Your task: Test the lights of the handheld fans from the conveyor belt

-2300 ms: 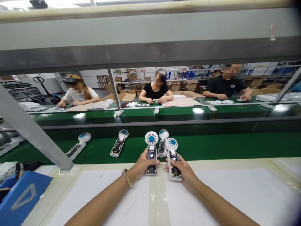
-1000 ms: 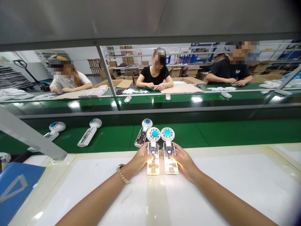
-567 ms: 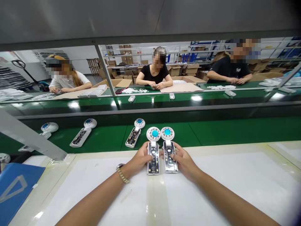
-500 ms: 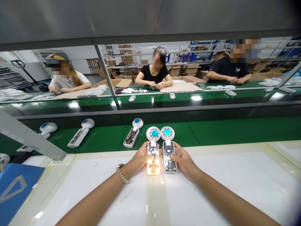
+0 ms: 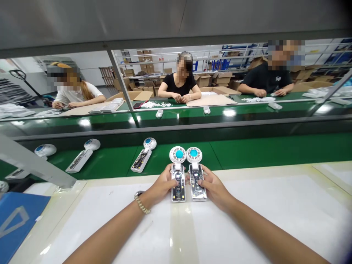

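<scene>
My left hand (image 5: pixel 165 185) is closed around what looks like a small handheld fan (image 5: pixel 178 190), its thumb on the front of the clear body. A white slotted round head with a blue centre tops it. My right hand (image 5: pixel 213 185) grips a second, matching fan (image 5: pixel 198 192) the same way, thumb on its front. Both fans stand side by side above the white worktable (image 5: pixel 247 220), heads nearly touching, circuit boards visible through the casings. Neither body glows. The fingers behind the fans are mostly hidden.
On the green conveyor belt (image 5: pixel 247 154) lie several similar fans, the nearest fan (image 5: pixel 141 159) left of my hands. A metal post (image 5: pixel 35 161) and a blue bin (image 5: pixel 22 223) are at left. Across the line, co-workers (image 5: pixel 180 86) handle small white parts.
The orange-yellow lights in the left-hand fan have gone out. The fans on my belt have shifted left, and white parts on the far belt have moved right. Both hands keep their grip.
</scene>
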The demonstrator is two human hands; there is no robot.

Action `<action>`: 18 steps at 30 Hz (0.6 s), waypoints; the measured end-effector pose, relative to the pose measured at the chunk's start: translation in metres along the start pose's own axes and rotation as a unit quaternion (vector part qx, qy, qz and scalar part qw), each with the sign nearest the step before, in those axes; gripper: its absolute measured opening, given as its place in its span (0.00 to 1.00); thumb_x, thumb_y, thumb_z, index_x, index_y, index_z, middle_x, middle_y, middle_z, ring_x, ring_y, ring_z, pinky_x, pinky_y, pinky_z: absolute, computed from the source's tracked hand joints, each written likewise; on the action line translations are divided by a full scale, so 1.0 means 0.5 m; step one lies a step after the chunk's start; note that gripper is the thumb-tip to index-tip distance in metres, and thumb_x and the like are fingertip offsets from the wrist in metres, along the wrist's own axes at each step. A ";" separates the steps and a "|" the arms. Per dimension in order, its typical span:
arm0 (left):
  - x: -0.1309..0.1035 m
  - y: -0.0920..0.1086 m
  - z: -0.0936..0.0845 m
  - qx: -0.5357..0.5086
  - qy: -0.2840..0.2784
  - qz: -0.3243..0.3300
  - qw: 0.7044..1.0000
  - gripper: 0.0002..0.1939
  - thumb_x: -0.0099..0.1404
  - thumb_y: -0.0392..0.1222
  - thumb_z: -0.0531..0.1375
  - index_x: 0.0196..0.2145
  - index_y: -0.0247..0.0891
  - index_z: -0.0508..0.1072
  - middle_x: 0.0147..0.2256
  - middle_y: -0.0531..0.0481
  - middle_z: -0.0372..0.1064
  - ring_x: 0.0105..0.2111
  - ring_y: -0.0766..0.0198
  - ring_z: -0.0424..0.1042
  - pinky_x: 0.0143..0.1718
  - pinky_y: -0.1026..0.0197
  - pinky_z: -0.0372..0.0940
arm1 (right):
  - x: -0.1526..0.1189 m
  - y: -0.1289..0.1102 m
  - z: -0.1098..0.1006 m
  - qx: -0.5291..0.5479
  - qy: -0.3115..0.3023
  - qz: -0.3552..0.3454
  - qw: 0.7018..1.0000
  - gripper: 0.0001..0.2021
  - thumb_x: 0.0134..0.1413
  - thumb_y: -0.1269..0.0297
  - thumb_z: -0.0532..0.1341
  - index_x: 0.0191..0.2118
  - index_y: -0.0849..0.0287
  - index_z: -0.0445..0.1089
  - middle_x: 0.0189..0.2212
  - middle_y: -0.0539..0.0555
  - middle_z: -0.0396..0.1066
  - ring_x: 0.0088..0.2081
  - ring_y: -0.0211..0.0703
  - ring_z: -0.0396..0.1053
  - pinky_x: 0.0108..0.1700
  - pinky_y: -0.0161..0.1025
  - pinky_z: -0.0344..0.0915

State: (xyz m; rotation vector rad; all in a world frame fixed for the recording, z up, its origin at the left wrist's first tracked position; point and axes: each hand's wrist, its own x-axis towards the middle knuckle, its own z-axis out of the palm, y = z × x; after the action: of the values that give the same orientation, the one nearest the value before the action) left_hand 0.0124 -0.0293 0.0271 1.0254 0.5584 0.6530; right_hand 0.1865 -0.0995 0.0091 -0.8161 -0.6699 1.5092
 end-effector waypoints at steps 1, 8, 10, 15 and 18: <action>0.000 0.000 0.000 -0.003 0.000 0.001 1.000 0.25 0.46 0.30 0.64 0.42 0.39 0.62 0.46 0.44 0.65 0.42 0.55 0.69 0.45 0.51 0.63 | 0.000 -0.001 0.001 -0.002 -0.002 0.000 1.000 0.31 0.37 0.68 0.68 0.50 0.52 0.59 0.36 0.52 0.70 0.36 0.46 0.69 0.37 0.41 0.64; 0.003 -0.009 -0.014 0.005 -0.037 0.011 0.999 0.30 0.45 0.34 0.67 0.46 0.40 0.61 0.45 0.44 0.65 0.42 0.56 0.69 0.44 0.54 0.62 | -0.004 -0.006 0.003 -0.015 -0.023 -0.011 1.000 0.32 0.36 0.67 0.69 0.51 0.52 0.59 0.37 0.53 0.70 0.39 0.49 0.69 0.41 0.45 0.63; 0.004 -0.011 -0.017 0.008 -0.042 0.014 0.999 0.31 0.46 0.33 0.67 0.47 0.41 0.61 0.47 0.43 0.63 0.43 0.55 0.68 0.45 0.53 0.62 | -0.004 -0.005 0.002 -0.019 -0.024 -0.015 0.999 0.32 0.36 0.67 0.69 0.51 0.52 0.59 0.37 0.53 0.70 0.40 0.49 0.69 0.41 0.44 0.64; 0.000 -0.011 -0.016 0.016 -0.041 0.022 0.999 0.30 0.48 0.32 0.66 0.47 0.41 0.60 0.50 0.43 0.61 0.42 0.55 0.68 0.44 0.54 0.62 | -0.001 -0.002 0.001 -0.020 -0.023 -0.021 0.999 0.32 0.37 0.68 0.68 0.51 0.52 0.58 0.38 0.53 0.69 0.39 0.47 0.68 0.40 0.41 0.64; -0.002 -0.009 -0.014 0.019 -0.038 0.022 0.999 0.30 0.48 0.32 0.65 0.47 0.42 0.61 0.51 0.43 0.60 0.42 0.55 0.69 0.44 0.54 0.63 | 0.000 -0.002 0.002 -0.026 -0.026 -0.021 0.999 0.31 0.37 0.67 0.68 0.50 0.52 0.59 0.37 0.53 0.70 0.39 0.47 0.68 0.39 0.40 0.64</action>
State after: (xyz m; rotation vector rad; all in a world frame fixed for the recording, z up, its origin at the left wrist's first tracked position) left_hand 0.0081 -0.0277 0.0202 1.0966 0.4850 0.6416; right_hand 0.1864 -0.0995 0.0107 -0.8003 -0.7641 1.4846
